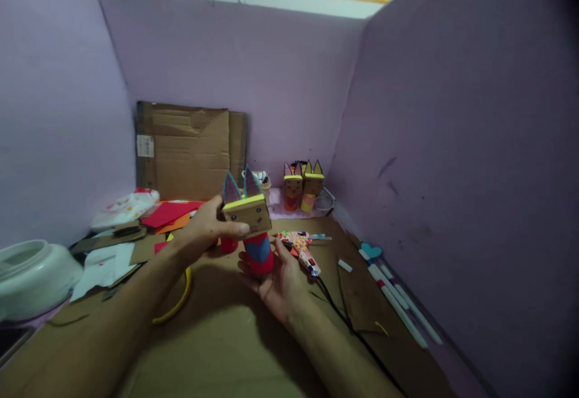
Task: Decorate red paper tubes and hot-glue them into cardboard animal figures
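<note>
A cardboard cat figure (pixel 248 216) is held up in front of me. Its box head has a yellow top edge, a drawn face and pointed purple ears outlined in blue, and its red tube body (pixel 269 259) carries a blue heart. My left hand (pixel 208 224) grips the head from the left, thumb across the face. Palm up, my right hand (pixel 281 289) cups the bottom of the red body. Beside the body, partly behind my left hand, is another red round piece (pixel 228 245). A patterned glue gun (pixel 308 260) lies just right of my right hand.
Two similar cat figures (pixel 293 186) stand at the back. Markers (pixel 400 301) and a blue paper heart (pixel 371 249) lie along the right wall. Coloured paper (pixel 172 212), a white pot (pixel 38 277) and a yellow curved strip (pixel 178 304) are at left. Cardboard sheets (pixel 190 151) lean behind.
</note>
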`<action>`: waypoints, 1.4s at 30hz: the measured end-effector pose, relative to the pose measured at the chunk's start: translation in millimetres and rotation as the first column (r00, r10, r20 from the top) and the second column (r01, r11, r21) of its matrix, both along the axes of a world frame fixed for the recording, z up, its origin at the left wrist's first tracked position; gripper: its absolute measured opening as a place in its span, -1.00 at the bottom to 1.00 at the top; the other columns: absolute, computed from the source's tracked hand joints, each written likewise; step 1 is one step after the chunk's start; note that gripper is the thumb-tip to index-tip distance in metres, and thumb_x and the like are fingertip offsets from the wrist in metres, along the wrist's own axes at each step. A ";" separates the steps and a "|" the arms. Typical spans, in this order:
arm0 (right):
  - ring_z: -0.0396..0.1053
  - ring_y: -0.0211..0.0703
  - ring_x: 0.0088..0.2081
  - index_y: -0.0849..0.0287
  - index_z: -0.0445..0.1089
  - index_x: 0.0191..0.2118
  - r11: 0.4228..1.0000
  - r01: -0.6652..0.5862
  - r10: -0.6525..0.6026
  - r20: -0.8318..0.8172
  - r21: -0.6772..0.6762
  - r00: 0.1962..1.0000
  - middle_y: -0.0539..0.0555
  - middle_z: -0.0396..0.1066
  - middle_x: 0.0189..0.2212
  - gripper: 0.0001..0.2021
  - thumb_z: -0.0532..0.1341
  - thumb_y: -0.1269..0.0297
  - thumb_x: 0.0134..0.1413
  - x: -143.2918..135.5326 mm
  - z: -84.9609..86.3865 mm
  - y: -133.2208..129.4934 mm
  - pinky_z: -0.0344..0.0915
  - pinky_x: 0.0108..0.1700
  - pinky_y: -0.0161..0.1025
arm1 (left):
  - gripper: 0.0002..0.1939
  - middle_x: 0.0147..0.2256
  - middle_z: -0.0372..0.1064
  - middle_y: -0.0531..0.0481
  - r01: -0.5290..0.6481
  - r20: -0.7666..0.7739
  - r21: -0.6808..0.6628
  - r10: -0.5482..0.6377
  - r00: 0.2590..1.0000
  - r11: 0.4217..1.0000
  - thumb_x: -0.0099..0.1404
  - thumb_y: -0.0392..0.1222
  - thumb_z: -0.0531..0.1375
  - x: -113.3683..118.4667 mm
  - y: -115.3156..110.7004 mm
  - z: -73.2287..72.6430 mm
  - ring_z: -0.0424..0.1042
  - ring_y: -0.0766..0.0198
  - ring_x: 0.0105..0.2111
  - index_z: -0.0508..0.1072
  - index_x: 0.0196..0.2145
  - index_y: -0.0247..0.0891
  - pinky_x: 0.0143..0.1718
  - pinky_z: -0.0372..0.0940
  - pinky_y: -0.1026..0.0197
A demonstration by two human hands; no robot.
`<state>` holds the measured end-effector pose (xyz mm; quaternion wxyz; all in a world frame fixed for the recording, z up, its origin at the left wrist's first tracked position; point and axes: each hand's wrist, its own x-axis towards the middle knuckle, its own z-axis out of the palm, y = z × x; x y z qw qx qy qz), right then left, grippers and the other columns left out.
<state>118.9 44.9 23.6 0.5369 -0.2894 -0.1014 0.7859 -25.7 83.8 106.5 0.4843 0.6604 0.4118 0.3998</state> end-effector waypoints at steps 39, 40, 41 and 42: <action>0.11 -0.30 -0.61 0.12 0.25 -0.61 0.863 -0.213 -0.219 0.719 0.458 0.659 -0.10 0.23 -0.67 -0.75 0.36 0.47 -0.42 0.0 -43.4 8.1 0.10 -0.53 -0.30 | -0.37 -0.16 0.49 -0.09 0.262 0.068 0.049 -0.265 0.962 0.964 -0.16 -0.18 0.37 16.4 6.4 -21.7 0.43 0.02 -0.13 0.40 -0.06 -0.28 -0.08 0.27 0.01; 0.11 -0.30 -0.61 0.12 0.26 -0.62 0.858 -0.208 -0.224 0.707 0.469 0.671 -0.11 0.22 -0.67 -0.76 0.35 0.48 -0.42 -0.4 -42.7 7.0 0.12 -0.52 -0.30 | -0.36 -0.16 0.49 -0.08 0.259 0.060 0.047 -0.262 0.963 0.965 -0.16 -0.18 0.37 16.2 6.1 -22.4 0.43 0.02 -0.13 0.40 -0.06 -0.27 -0.08 0.28 0.01; 0.13 -0.28 -0.60 0.11 0.27 -0.61 0.851 -0.205 -0.227 0.691 0.483 0.686 -0.10 0.23 -0.67 -0.76 0.35 0.49 -0.42 -0.7 -41.6 5.8 0.14 -0.50 -0.28 | -0.36 -0.16 0.49 -0.08 0.258 0.053 0.050 -0.261 0.964 0.965 -0.16 -0.17 0.37 15.9 5.7 -22.9 0.43 0.01 -0.13 0.40 -0.05 -0.26 -0.09 0.28 0.00; 0.16 -0.26 -0.58 0.10 0.28 -0.60 0.843 -0.203 -0.230 0.675 0.498 0.700 -0.09 0.24 -0.66 -0.77 0.34 0.49 -0.42 -1.0 -40.3 4.6 0.18 -0.48 -0.27 | -0.35 -0.16 0.49 -0.08 0.259 0.047 0.057 -0.262 0.964 0.964 -0.15 -0.17 0.37 15.6 5.1 -23.3 0.43 0.01 -0.12 0.39 -0.04 -0.26 -0.09 0.29 0.00</action>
